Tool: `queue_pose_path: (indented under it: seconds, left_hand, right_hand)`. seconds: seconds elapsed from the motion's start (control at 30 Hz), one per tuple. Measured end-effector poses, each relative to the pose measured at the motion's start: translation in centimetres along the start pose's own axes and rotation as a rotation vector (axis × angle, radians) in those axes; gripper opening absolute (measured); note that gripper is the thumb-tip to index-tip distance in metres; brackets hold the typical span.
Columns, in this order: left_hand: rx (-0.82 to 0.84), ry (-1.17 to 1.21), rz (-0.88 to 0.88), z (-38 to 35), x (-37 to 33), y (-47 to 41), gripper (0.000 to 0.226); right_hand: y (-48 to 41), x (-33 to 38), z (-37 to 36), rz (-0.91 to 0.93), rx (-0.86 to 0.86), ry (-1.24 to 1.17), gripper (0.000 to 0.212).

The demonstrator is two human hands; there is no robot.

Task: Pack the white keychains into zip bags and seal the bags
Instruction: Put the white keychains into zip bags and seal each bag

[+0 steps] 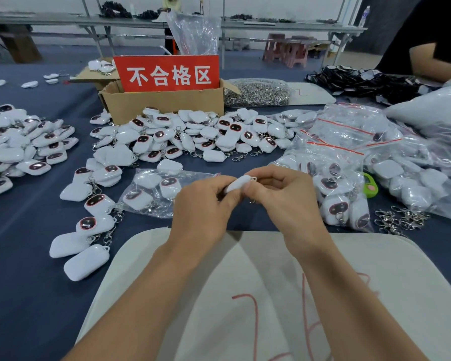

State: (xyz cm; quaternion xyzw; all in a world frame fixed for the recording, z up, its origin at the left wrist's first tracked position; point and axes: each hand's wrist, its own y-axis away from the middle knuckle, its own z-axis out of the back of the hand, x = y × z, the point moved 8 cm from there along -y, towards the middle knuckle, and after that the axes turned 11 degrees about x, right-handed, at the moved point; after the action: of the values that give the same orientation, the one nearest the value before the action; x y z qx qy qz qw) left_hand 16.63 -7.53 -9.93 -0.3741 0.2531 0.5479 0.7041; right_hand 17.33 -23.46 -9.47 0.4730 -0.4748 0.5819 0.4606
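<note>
One white keychain point(235, 184) is pinched by both the left hand point(203, 207) and the right hand point(284, 199). Just behind them lies a zip bag point(151, 191) holding keychains. The red sign point(167, 73) in the cardboard box point(162, 102) reads "不合格区".

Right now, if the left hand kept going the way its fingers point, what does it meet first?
The left hand aims at the white keychain it pinches; just beyond, the right hand holding the same piece. Likely nothing else between.
</note>
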Motion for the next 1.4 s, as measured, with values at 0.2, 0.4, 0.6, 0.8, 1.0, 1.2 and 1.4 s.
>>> queue_pose_path:
  seconds: [0.2,0.4,0.6,0.8,1.0,1.2,1.4]
  left_hand:
    - [-0.149,0.139,0.054,1.3,0.7,0.3,0.032]
    - [-0.103,-0.477,0.358,2.3,3.0,0.3,0.036]
    - [-0.126,-0.269,0.299,2.2,3.2,0.3,0.020]
    - [-0.105,-0.223,0.183,1.5,1.9,0.0,0.020]
    - [-0.040,-0.483,0.445,2.1,3.5,0.3,0.018]
    - [-0.212,-0.233,0.333,2.9,2.2,0.6,0.035]
    - [-0.070,-0.459,0.435,2.4,3.2,0.3,0.031]
  right_hand:
    - [0.3,-1.5,0.1,-0.141,-0.090,-0.138,0.014]
    - [0.6,-3.0,0.7,-0.295,-0.226,-0.549,0.005]
    - [0.5,-3.6,-0.2,-0.352,-0.147,-0.605,0.004]
    - [0.3,-3.1,-0.5,-0.270,-0.158,-0.279,0.009]
    - [0.1,-2.9,-0.3,-0.213,-0.212,0.019,0.006]
    - [-0.3,-2.7,-2.1,-0.188,-0.121,0.187,0.012]
    - [-0.5,-2.9,-2.3,-0.206,-0.109,0.371,0.014]
